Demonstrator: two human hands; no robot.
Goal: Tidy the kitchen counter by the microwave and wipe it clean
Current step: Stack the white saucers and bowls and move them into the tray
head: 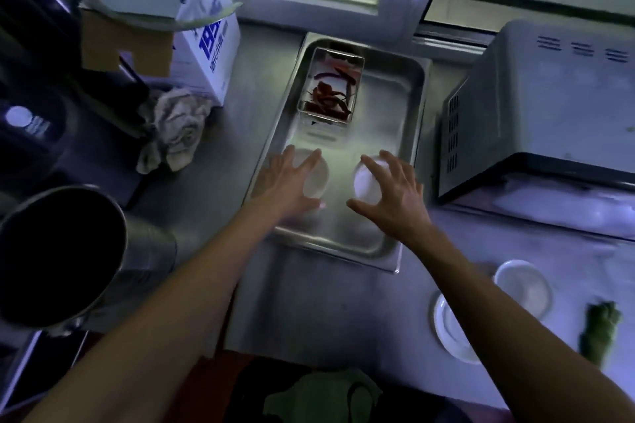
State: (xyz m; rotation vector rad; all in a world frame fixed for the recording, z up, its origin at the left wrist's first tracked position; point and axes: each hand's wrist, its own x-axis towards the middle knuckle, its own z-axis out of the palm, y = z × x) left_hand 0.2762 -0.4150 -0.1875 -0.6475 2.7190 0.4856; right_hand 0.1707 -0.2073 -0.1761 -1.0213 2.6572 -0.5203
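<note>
Two small white bowls [318, 178] were covered in the steel tray's [412, 120] near half by the spread left hand [290, 182] and right hand [390, 191], apparently without grip. Bare worktop [302, 302] was left before the tray; the microwave [543, 106] stood right.

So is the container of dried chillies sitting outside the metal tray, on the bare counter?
No, the container of dried chillies sits inside the metal tray, at its far end beyond both hands.

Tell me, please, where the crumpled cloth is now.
In the head view, the crumpled cloth lies on the counter left of the steel tray, just below the white carton.
</note>
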